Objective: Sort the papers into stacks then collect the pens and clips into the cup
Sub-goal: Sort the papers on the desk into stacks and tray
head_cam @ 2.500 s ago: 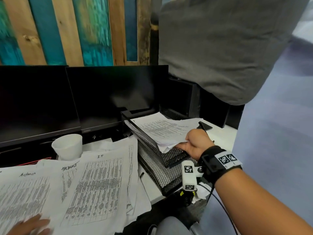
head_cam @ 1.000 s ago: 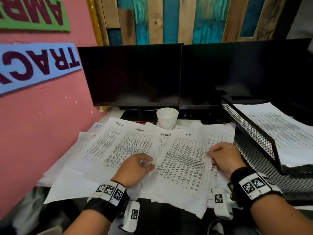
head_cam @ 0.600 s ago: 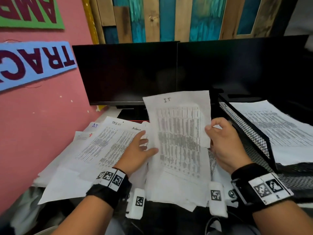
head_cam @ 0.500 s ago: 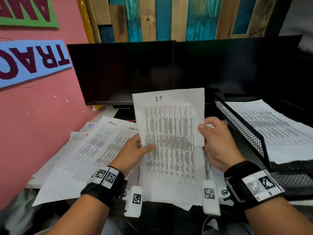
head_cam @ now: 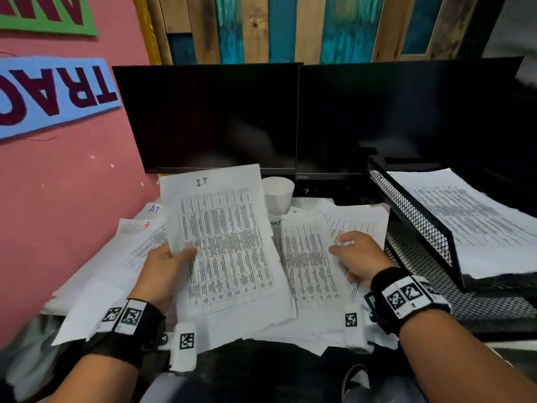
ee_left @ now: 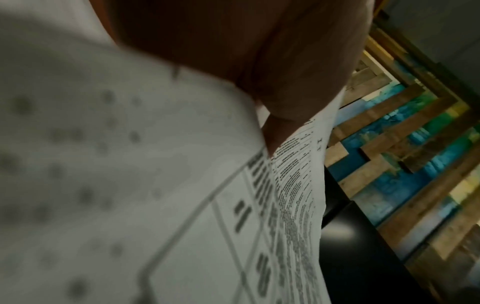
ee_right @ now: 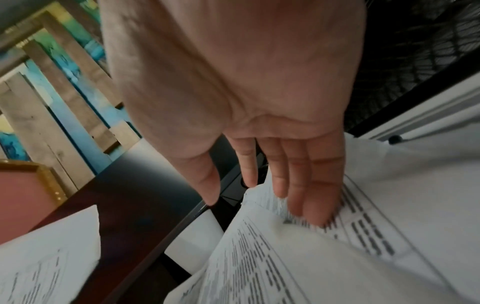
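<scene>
My left hand point(head_cam: 168, 266) grips a printed sheet marked "I.T" point(head_cam: 223, 245) by its left edge, thumb on top, and holds it raised over the desk; the same sheet point(ee_left: 293, 195) fills the left wrist view. My right hand point(head_cam: 357, 254) is open, its straight fingers point(ee_right: 311, 197) touching the loose printed papers point(head_cam: 308, 266) spread on the desk. A white paper cup point(head_cam: 277, 193) stands behind the papers under the monitors. More sheets point(head_cam: 136, 245) lie fanned out at the left. I see no pens or clips.
A black mesh tray point(head_cam: 418, 216) at the right holds a stack of printed sheets point(head_cam: 470, 216). Two dark monitors point(head_cam: 220, 117) stand along the back. A pink wall point(head_cam: 58, 199) closes off the left side.
My right hand has let go of the "I.T" sheet and dropped onto the papers on the desk. The left hand alone now holds the sheet, shifted left, uncovering the cup.
</scene>
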`<action>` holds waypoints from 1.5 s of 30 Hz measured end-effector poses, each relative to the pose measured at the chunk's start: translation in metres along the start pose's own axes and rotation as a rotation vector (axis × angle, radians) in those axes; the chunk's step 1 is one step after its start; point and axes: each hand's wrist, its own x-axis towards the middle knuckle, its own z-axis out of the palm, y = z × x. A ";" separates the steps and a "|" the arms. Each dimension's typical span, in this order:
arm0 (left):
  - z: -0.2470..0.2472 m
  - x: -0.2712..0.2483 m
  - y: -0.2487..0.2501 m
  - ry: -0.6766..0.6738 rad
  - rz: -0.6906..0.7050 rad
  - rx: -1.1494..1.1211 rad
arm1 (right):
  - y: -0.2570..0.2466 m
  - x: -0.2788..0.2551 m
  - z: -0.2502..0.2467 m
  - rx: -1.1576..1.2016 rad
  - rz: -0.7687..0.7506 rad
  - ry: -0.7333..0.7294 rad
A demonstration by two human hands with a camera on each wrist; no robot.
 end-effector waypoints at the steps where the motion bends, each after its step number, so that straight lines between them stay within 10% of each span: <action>1: -0.004 -0.001 -0.003 0.005 -0.022 -0.002 | 0.001 0.001 0.003 0.002 0.022 -0.009; 7: -0.012 -0.008 -0.018 0.007 -0.132 -0.081 | 0.001 0.005 0.027 -0.194 -0.037 0.009; 18: -0.014 -0.012 -0.023 -0.037 -0.167 -0.140 | 0.002 0.006 -0.005 0.342 -0.195 0.271; 27: 0.014 -0.015 -0.010 -0.134 -0.095 -0.241 | -0.011 -0.016 0.017 0.545 -0.217 -0.089; 33: 0.035 -0.013 -0.011 -0.191 -0.060 -0.128 | -0.013 -0.029 0.033 0.413 -0.247 -0.224; 40: 0.026 -0.003 -0.021 -0.133 -0.093 -0.159 | -0.002 -0.034 -0.008 0.178 -0.228 0.225; 45: 0.015 -0.003 -0.020 -0.089 -0.120 -0.189 | 0.008 -0.040 -0.032 -0.300 -0.158 0.109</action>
